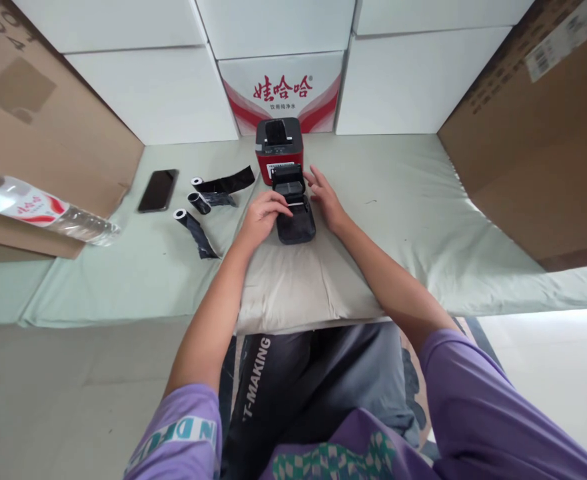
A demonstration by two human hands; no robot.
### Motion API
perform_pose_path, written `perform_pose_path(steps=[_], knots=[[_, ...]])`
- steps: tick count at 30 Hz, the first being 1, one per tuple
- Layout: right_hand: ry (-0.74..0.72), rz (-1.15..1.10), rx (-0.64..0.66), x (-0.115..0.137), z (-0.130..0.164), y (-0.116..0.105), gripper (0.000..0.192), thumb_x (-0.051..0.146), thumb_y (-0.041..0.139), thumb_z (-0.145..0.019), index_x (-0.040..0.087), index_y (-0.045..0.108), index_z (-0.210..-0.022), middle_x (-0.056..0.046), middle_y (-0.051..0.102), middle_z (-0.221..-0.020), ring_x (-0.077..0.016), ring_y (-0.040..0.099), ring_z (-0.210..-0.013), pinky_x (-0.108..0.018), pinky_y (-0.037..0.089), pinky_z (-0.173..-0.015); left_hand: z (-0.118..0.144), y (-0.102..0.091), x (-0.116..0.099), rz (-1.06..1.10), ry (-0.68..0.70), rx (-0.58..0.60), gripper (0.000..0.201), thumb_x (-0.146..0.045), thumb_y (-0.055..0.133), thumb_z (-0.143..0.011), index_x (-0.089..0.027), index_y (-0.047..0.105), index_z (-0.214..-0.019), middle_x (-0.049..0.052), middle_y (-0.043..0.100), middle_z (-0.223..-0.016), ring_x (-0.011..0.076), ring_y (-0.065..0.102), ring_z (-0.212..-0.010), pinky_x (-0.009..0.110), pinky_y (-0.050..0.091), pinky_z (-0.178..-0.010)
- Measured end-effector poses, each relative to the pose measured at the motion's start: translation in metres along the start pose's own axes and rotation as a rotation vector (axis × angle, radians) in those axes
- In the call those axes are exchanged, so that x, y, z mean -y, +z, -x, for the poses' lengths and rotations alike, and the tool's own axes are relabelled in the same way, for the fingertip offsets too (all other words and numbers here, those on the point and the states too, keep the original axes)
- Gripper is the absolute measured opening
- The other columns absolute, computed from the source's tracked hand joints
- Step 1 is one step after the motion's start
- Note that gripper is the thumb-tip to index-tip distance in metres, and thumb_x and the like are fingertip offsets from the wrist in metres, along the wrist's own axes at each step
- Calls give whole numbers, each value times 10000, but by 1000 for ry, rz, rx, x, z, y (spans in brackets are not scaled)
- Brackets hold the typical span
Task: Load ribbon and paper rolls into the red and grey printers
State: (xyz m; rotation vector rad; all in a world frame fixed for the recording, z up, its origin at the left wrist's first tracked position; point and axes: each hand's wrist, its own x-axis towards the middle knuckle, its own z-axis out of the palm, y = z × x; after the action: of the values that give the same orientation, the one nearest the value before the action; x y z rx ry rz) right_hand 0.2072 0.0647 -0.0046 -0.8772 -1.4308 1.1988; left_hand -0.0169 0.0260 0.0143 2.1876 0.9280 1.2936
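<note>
Small black device on pale green cloth, lid raised at its 12, long axis roughly 12–6. Left hand nearer: device at its 3 o'clock, fingertips over the hinge end; cannot tell whether they pinch anything. Right hand has fingers loosely spread beside the lid; device at its 8. Red-and-black unit just beyond, at 12.

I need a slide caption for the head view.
Left hand at an open device, right hand beside it, three rolls nearby.
</note>
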Motion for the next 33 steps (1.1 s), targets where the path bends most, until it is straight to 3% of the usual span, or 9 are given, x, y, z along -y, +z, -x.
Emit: perform_pose_path(steps=[4, 7, 10, 14, 17, 20, 25, 29, 33], knots=[[-30, 8, -19, 1, 2, 1, 819, 759, 551, -857, 303, 485, -1534, -67, 586, -1537, -335, 502, -1454, -616, 418, -1200, 1, 1, 9, -57, -161, -317, 198, -368, 652, -988, -283, 752, -1135, 74, 662, -1229, 253, 623, -1197, 410, 518, -1062], [-92, 79, -50, 3, 7, -1, 708, 735, 540, -898, 301, 560, -1457, -69, 673, -1349, -297, 562, -1354, -546, 465, -1163, 2, 1, 18, -9, -278, -408, 310, -478, 626, -1005, -277, 680, -1234, 87, 651, -1294, 245, 633, -1211, 399, 521, -1080], [-114, 183, -11, 1, 8, -1, 697, 711, 600, -883, 291, 580, -1439, -92, 683, -1331, -290, 579, -1322, -515, 485, -1144, 3, 6, 26, 56, -375, -359, 360, -506, 615, -1005, -246, 655, -1250, 98, 678, -1308, 248, 652, -1235, 422, 501, -1133], [-72, 235, 70, -9, 5, 4, 684, 633, 658, -861, 282, 582, -1444, -106, 676, -1405, -303, 601, -1336, -545, 498, -1141, 4, 15, 32, 185, -505, -168, 409, -487, 676, -961, -226, 657, -1275, 100, 732, -1277, 267, 696, -1215, 461, 523, -1127], [-66, 192, 116, -12, 3, 7, 595, 542, 657, -884, 278, 603, -1415, -91, 688, -1421, -287, 619, -1337, -546, 485, -1176, 4, 18, 33, 242, -488, -66, 444, -485, 708, -939, -218, 666, -1292, 104, 747, -1285, 283, 691, -1256, 482, 512, -1152], [-80, 188, 136, -10, 4, 9, 540, 480, 645, -907, 278, 613, -1407, -75, 685, -1446, -271, 610, -1359, -535, 460, -1215, 2, 17, 32, 281, -467, -38, 465, -473, 741, -921, -219, 667, -1304, 109, 744, -1322, 289, 675, -1299, 480, 504, -1172], [-118, 200, 173, -7, 4, 9, 609, 492, 665, -893, 267, 573, -1452, -85, 642, -1514, -274, 600, -1379, -518, 481, -1197, -3, 14, 29, 311, -445, 30, 535, -469, 799, -871, -208, 664, -1319, 127, 735, -1348, 296, 674, -1312, 495, 494, -1189], [-129, 205, 121, -9, 7, 13, 615, 530, 608, -911, 224, 548, -1441, -123, 661, -1484, -264, 628, -1364, -503, 469, -1211, 6, 20, 25, 273, -466, -68, 523, -491, 721, -925, -191, 644, -1347, 154, 700, -1412, 295, 657, -1350, 500, 468, -1213], [-75, 326, -103, -5, 24, 21, 521, 477, 480, -965, 175, 566, -1381, -171, 684, -1423, -274, 636, -1366, -515, 444, -1232, 17, 27, 21, 122, -499, -211, 439, -460, 582, -1008, -216, 663, -1363, 121, 687, -1450, 296, 605, -1414, 512, 396, -1268]])
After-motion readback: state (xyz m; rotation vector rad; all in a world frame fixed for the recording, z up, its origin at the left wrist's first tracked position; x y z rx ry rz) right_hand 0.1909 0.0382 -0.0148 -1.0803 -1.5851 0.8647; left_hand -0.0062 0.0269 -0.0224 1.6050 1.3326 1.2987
